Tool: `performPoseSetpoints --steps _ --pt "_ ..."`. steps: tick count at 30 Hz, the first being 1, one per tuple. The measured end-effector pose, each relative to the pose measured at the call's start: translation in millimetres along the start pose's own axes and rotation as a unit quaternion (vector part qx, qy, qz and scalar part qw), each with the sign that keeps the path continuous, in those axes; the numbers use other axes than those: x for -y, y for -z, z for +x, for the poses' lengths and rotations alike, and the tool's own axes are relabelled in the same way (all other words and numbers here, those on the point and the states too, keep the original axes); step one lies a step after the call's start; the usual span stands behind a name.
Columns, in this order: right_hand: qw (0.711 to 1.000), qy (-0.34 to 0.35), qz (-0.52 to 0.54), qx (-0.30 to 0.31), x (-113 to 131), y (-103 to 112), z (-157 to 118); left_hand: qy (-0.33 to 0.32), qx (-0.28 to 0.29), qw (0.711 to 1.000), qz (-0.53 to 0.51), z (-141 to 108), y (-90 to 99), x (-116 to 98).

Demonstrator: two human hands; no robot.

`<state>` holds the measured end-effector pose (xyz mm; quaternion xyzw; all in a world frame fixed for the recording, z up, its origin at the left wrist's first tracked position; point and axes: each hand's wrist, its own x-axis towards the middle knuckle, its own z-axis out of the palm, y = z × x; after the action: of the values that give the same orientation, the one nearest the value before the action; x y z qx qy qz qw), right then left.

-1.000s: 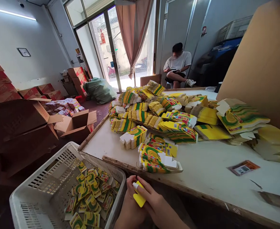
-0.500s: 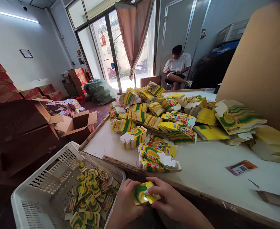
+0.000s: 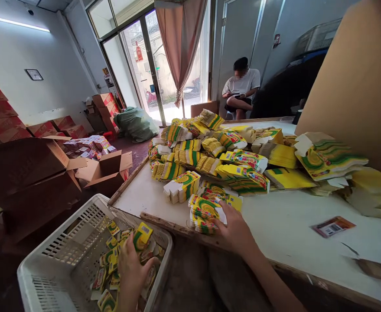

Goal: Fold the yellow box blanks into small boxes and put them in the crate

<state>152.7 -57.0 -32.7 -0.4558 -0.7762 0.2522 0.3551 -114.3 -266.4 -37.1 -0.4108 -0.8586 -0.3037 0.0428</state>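
Over the white basket [image 3: 89, 225], my left hand [image 3: 132, 266] has its thumb and fingers spread. A small yellow-green box [image 3: 142, 236] is at its fingertips, tilted above other boxes in the basket; no firm grip on it shows. My right hand [image 3: 236, 227] reaches over the table [image 3: 284, 229]. Its thumb and fingers are on either side of the white-flapped end of a yellow carton in the near stack [image 3: 203, 212]. Behind that stack lies a big heap of bundled flat cartons [image 3: 190, 156].
Open cardboard boxes [image 3: 104, 171] stand left beyond the basket. A tall brown board [image 3: 346, 78] rises at the right. A printed packet [image 3: 333, 226] lies on the table's right. A seated person [image 3: 245, 84] is beyond the table, near a green sack [image 3: 136, 124].
Both hands have parted from the carton they held together. My left hand has moved left over the basket with the box near it; my right hand has moved up to the near stack.
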Motion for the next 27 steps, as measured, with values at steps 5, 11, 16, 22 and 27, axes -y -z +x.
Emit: performPoseSetpoints --steps 5,11,16,22,27 --pt "0.989 0.01 -0.142 0.032 -15.0 -13.2 14.5 0.002 0.068 0.993 -0.1 -7.9 -14.7 11.6" --pt "0.992 0.014 -0.124 -0.013 -6.5 -15.2 12.0 -0.01 0.183 0.952 -0.244 -24.4 -24.1 -34.1" --pt "0.997 -0.014 0.042 -0.06 13.2 -8.4 -1.5 0.023 0.281 0.861 -0.422 -32.3 -35.9 -71.4" --pt "0.952 0.025 0.263 0.156 70.0 -11.7 -52.0 0.106 0.194 0.709 -0.67 -20.8 -54.8 -111.7" --pt "0.877 -0.037 0.427 0.216 87.5 -19.6 -67.8 0.215 0.115 0.612 -0.752 -12.4 -48.3 -119.2"
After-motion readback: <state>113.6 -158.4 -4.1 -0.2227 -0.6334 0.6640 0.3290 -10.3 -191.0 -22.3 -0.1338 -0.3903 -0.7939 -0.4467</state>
